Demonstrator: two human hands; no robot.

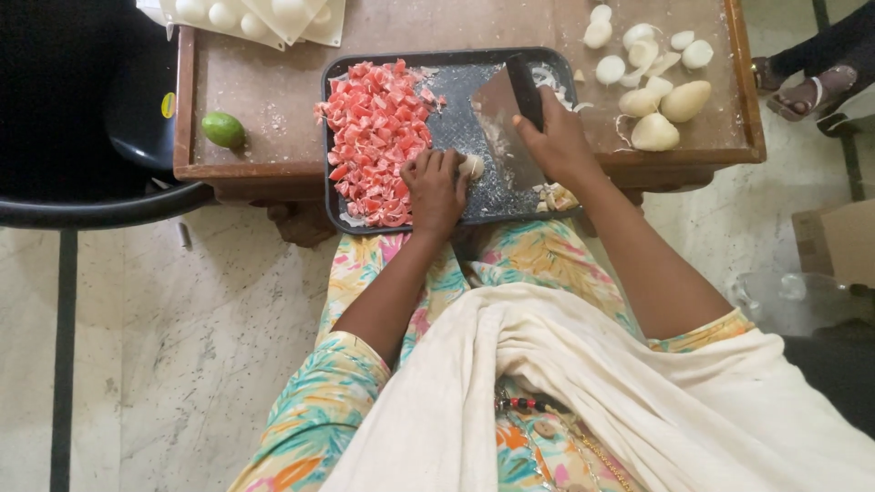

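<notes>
A dark rectangular tray (456, 64) lies at the near edge of a low wooden table (264, 100). A heap of chopped red pieces (378, 128) fills the tray's left half. My left hand (435, 189) presses a small pale onion piece (471, 166) down on the tray. My right hand (559, 137) grips the dark handle of a broad cleaver (504, 114), whose blade stands right next to that piece. Some pale chopped bits (558, 196) lie at the tray's near right corner.
Several peeled onions and onion halves (652, 82) lie at the table's right end. A green lime (222, 128) sits at its left. A white egg tray (255, 16) overhangs the far edge. A black chair (82, 137) stands left; another person's sandalled foot (807, 91) shows right.
</notes>
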